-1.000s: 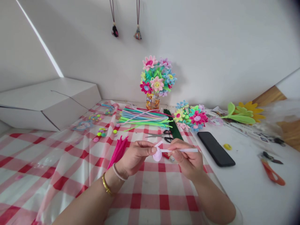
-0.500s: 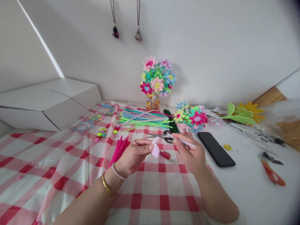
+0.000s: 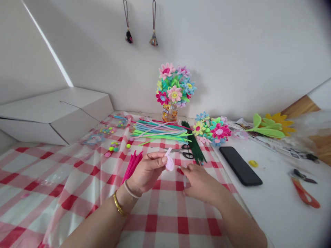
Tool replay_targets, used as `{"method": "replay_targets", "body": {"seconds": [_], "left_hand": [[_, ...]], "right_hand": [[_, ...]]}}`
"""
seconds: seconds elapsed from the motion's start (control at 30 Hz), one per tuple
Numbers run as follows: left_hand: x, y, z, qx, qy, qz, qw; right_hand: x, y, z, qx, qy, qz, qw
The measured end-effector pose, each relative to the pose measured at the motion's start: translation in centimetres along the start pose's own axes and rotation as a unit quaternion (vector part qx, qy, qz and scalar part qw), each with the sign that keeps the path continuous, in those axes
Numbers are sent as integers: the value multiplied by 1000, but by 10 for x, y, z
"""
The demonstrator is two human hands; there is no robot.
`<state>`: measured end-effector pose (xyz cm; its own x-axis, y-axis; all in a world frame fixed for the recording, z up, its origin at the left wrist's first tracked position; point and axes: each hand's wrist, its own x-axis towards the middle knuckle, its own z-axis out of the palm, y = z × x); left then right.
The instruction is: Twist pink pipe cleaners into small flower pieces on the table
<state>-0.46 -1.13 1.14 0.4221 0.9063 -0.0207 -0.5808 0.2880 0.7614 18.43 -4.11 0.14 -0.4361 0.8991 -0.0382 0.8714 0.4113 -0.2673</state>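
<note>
Head view: left hand (image 3: 147, 172) pinches one pale pink pipe-cleaner coil (image 3: 169, 163) between thumb and fingers, above the red-checked tablecloth (image 3: 165, 210). Right hand (image 3: 199, 181) lies palm down, fingers curled at a small red-capped tube (image 3: 180, 169); grip unclear. One pair of scissors (image 3: 184, 151), one black phone (image 3: 240, 166), one flower-filled jar (image 3: 169, 112), label unreadable.

Red-and-white checked tablecloth (image 3: 165, 220), pale pink petal (image 3: 169, 164), black phone (image 3: 240, 166).

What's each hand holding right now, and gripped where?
Left hand pinches a pale pink coiled pipe cleaner at its edge, between thumb and fingertips. Right hand rests on the tablecloth, fingertips at a small red item; a grip cannot be told.
</note>
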Motion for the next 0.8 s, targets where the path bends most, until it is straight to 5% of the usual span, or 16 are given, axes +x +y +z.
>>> {"method": "replay_targets", "body": {"seconds": [0.17, 0.27, 0.4, 0.53, 0.8], "left_hand": [[-2, -1, 0, 7, -1, -22, 1000], [-4, 0, 2, 13, 3, -48, 999], [-5, 0, 5, 47, -28, -98, 994], [-6, -1, 4, 93, -79, -124, 985], [-3, -3, 2, 101, -67, -128, 984]], "right_hand": [[1, 3, -4, 10, -24, 6, 1000], [2, 4, -9, 135, 51, 11, 989], [1, 0, -16, 392, 212, 14, 895], [-1, -5, -18, 520, 256, -79, 811], [-1, -4, -12, 533, 262, -121, 795]]}}
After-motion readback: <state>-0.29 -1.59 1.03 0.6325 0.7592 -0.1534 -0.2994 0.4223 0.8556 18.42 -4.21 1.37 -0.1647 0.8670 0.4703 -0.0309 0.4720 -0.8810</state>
